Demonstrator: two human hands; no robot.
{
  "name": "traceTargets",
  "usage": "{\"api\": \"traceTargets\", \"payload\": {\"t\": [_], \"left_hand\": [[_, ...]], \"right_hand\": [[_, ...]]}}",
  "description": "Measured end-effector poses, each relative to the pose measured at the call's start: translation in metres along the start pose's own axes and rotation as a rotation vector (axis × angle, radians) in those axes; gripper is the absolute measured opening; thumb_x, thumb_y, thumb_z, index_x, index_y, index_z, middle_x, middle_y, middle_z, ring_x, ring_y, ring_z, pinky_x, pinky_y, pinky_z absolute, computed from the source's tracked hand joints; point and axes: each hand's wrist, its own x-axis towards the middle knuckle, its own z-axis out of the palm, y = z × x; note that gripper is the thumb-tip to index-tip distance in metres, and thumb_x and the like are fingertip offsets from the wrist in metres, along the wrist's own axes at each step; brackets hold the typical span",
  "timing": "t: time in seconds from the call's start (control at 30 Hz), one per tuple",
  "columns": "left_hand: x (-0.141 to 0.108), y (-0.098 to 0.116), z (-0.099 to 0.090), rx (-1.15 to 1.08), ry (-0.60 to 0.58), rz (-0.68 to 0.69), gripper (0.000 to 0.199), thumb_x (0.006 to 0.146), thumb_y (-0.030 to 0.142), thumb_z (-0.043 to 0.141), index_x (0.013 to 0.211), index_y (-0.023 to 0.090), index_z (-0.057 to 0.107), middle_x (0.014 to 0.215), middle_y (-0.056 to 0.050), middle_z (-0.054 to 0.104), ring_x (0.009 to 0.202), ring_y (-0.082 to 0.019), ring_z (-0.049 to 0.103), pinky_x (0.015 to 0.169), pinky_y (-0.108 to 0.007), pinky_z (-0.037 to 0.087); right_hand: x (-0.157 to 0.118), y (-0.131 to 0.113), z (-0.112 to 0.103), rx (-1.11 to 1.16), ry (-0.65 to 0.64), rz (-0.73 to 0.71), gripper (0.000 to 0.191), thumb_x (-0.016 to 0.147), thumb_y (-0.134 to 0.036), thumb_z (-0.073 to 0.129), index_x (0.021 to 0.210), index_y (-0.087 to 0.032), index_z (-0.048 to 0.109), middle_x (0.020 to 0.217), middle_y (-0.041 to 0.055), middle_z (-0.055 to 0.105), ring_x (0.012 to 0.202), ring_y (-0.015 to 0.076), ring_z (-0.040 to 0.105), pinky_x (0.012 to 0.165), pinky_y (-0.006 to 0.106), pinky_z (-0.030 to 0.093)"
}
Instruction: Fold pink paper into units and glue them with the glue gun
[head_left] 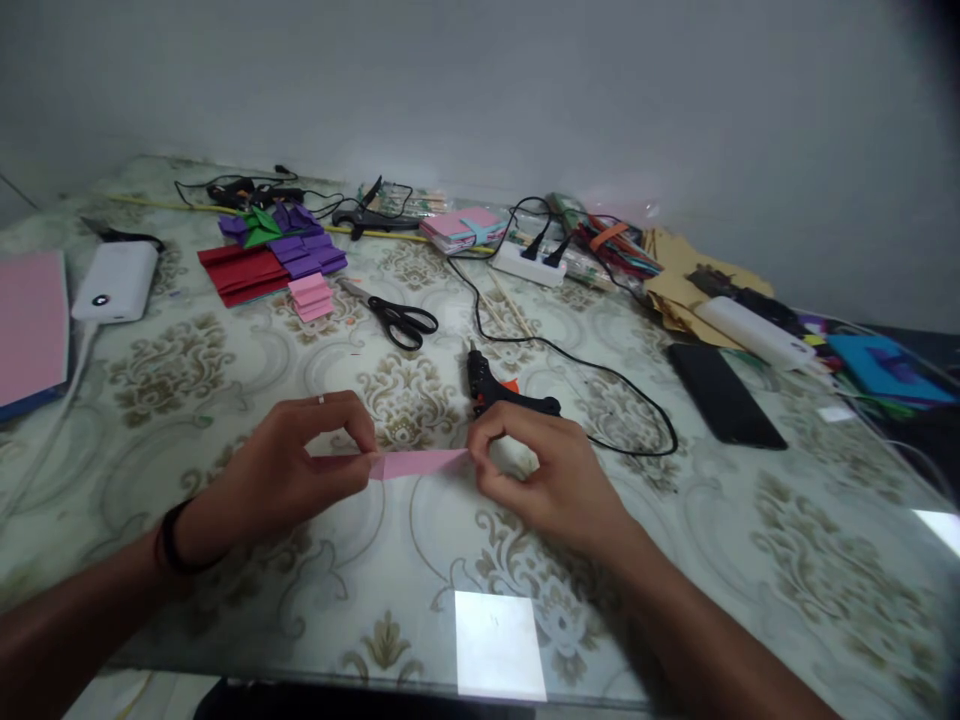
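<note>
A narrow pink paper strip (420, 462) stretches between my two hands above the table. My left hand (300, 455) pinches it between thumb and forefinger, and a bit of pink also shows behind those fingers. At the strip's other end, my right hand (536, 465) grips its tip in a pinch. A crease or fold shows in the strip close to the left fingertips. Just beyond my right hand lies a black glue gun (495, 385), partly hidden by the fingers. Black-handled scissors (401, 320) rest farther back.
A pink folded paper piece (311, 297) lies near red (244, 272) and purple folded papers (311, 252). At left are a white power bank (116, 280) and pink sheets (30, 330). A black phone (724, 395) lies right; the glue gun's cord loops toward a power strip (529, 263).
</note>
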Motion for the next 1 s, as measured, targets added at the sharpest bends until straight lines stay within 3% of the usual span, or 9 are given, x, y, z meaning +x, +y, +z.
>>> {"api": "traceTargets", "payload": {"t": [0.17, 0.27, 0.33, 0.5, 0.77, 1.0], "left_hand": [[0.0, -0.003, 0.007, 0.131, 0.014, 0.103, 0.011, 0.089, 0.013, 0.061, 0.083, 0.02, 0.068, 0.085, 0.0, 0.071, 0.079, -0.014, 0.068, 0.068, -0.022, 0.052], [-0.004, -0.003, 0.018, 0.179, 0.011, 0.24, 0.012, 0.092, 0.01, 0.063, 0.088, 0.02, 0.068, 0.089, 0.0, 0.072, 0.084, -0.014, 0.069, 0.077, -0.025, 0.053], [-0.007, -0.001, 0.024, 0.175, -0.009, 0.282, 0.014, 0.093, 0.007, 0.063, 0.09, 0.02, 0.069, 0.092, -0.001, 0.073, 0.089, -0.014, 0.07, 0.082, -0.026, 0.054], [-0.008, 0.002, 0.029, 0.171, -0.034, 0.294, 0.014, 0.094, 0.008, 0.064, 0.089, 0.02, 0.068, 0.089, 0.0, 0.075, 0.088, -0.015, 0.071, 0.083, -0.025, 0.055], [-0.005, 0.005, 0.034, 0.228, 0.005, 0.397, 0.016, 0.092, 0.006, 0.062, 0.086, 0.02, 0.067, 0.087, 0.001, 0.074, 0.085, -0.017, 0.068, 0.085, -0.032, 0.052], [-0.004, -0.001, 0.019, 0.213, -0.028, 0.282, 0.013, 0.09, 0.008, 0.063, 0.087, 0.021, 0.066, 0.089, 0.001, 0.071, 0.086, -0.015, 0.066, 0.08, -0.027, 0.051]], "right_hand": [[0.002, 0.001, 0.002, -0.078, 0.114, -0.036, 0.01, 0.088, -0.011, 0.064, 0.09, -0.021, 0.064, 0.087, 0.0028, 0.072, 0.082, 0.0172, 0.068, 0.077, 0.03, 0.053], [-0.002, -0.005, 0.015, -0.067, 0.048, -0.16, 0.009, 0.093, -0.015, 0.068, 0.101, -0.02, 0.067, 0.095, 0.0069, 0.074, 0.088, 0.0205, 0.068, 0.082, 0.036, 0.055], [-0.005, -0.009, 0.023, -0.048, 0.004, -0.211, 0.009, 0.096, -0.014, 0.065, 0.102, -0.02, 0.067, 0.091, 0.007, 0.074, 0.084, 0.0202, 0.066, 0.076, 0.035, 0.055], [-0.01, -0.014, 0.032, -0.052, -0.043, -0.203, 0.012, 0.101, -0.012, 0.06, 0.096, -0.021, 0.066, 0.084, 0.0046, 0.072, 0.077, 0.0182, 0.063, 0.07, 0.032, 0.053], [-0.013, -0.015, 0.039, -0.122, -0.026, -0.212, 0.012, 0.096, -0.01, 0.062, 0.089, -0.02, 0.061, 0.082, 0.0038, 0.069, 0.075, 0.0175, 0.061, 0.067, 0.031, 0.048], [-0.007, -0.014, 0.027, -0.056, -0.004, -0.124, 0.014, 0.091, -0.007, 0.059, 0.084, -0.019, 0.061, 0.077, 0.0015, 0.064, 0.072, 0.0152, 0.06, 0.067, 0.027, 0.046]]}}
